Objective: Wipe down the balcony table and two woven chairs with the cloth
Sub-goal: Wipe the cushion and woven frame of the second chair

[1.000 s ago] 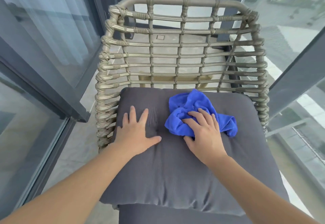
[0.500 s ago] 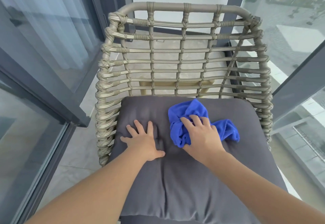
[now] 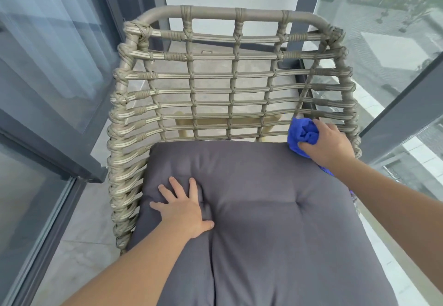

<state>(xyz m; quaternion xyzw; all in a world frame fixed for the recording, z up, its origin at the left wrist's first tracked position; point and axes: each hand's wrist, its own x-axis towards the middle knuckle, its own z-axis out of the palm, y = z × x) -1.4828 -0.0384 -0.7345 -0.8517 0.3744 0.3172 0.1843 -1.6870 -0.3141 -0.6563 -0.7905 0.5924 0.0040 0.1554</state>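
Observation:
A woven tan chair (image 3: pixel 235 15) stands in front of me with a grey seat cushion (image 3: pixel 275 221) on it. My left hand (image 3: pixel 184 212) lies flat on the cushion's left part, fingers spread. At the chair's back right corner, my right hand (image 3: pixel 328 142) grips the bunched blue cloth (image 3: pixel 302 133) and holds it against the lower woven bands, just above the cushion's rear edge. A bit of the cloth hangs out below my right forearm. The table and the second chair are out of view.
A glass sliding door with a dark frame (image 3: pixel 48 142) runs along the left. A glass balustrade with a dark post (image 3: pixel 402 104) closes the right side. Pale floor tiles (image 3: pixel 84 233) show beside the chair and through its back.
My right hand has carried the cloth from the middle of the cushion to the chair's back right corner. My left hand has stayed pressed on the cushion. The camera has come closer.

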